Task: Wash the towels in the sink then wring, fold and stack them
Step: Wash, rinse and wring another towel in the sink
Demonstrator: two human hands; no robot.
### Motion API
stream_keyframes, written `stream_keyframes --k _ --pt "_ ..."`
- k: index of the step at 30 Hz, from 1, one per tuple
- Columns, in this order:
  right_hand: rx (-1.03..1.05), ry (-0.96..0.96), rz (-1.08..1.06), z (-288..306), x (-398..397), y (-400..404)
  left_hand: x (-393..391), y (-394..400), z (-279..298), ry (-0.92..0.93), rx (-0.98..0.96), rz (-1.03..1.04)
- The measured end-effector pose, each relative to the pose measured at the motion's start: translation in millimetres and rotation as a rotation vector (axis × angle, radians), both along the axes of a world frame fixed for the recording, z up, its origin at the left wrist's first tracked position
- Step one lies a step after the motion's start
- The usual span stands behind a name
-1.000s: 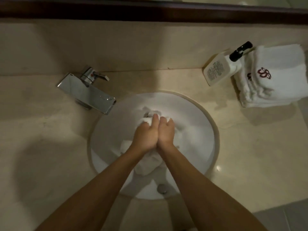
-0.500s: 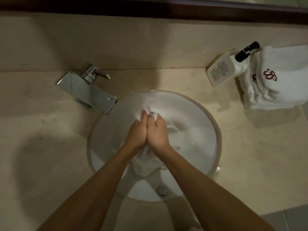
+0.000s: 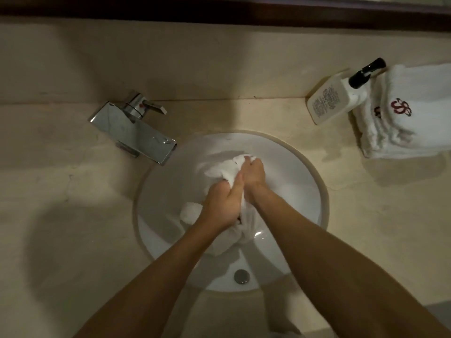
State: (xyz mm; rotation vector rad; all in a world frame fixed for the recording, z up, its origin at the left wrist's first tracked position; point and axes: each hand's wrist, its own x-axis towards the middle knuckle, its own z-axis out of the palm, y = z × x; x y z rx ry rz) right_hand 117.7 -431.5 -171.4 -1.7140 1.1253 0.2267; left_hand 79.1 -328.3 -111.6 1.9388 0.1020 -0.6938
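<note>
A wet white towel (image 3: 220,168) lies bunched in the round white sink (image 3: 307,191). My left hand (image 3: 223,206) grips the near part of it, and my right hand (image 3: 253,173) grips the far part, fingers curled into the cloth. The two hands press against each other over the middle of the basin. Part of the towel hangs below my hands and is hidden by them. A stack of folded white towels (image 3: 412,132) with a red emblem sits on the counter at the far right.
A chrome faucet (image 3: 136,132) stands left of the sink with its spout over the rim. A white pump bottle (image 3: 334,101) leans beside the towel stack. The drain (image 3: 241,276) shows at the sink's near side. A beige stone counter (image 3: 73,215) surrounds the basin.
My hands were side by side at the same height; now my right hand has pushed farther away and my left has pulled nearer, with the towel bunched differently between them.
</note>
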Motion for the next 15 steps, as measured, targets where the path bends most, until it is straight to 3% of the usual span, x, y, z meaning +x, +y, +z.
stream_keyframes --k 3,6,9,10,12,15 --pt "-0.042 -0.031 0.086 14.3 -7.3 -27.5 9.7 23.5 -4.5 -0.028 0.021 0.030" --pt "0.049 -0.134 0.044 32.2 -31.1 -70.3 10.2 61.7 -2.5 -0.095 0.057 0.032" --pt "0.059 -0.069 0.254 54.0 -66.8 -102.7 -0.7 95.7 1.0 -0.425 0.478 -0.223" --pt "0.063 -0.038 0.351 59.8 -78.6 -111.3 -3.8 101.1 6.8 -0.455 0.596 -0.242" --pt "0.032 -0.011 0.455 69.8 -101.1 -124.9 -5.0 106.3 16.1 -0.328 0.625 -0.215" --pt "-0.275 -0.006 0.506 78.5 -124.5 -128.5 -7.6 106.9 13.5 -0.001 0.246 -0.065"
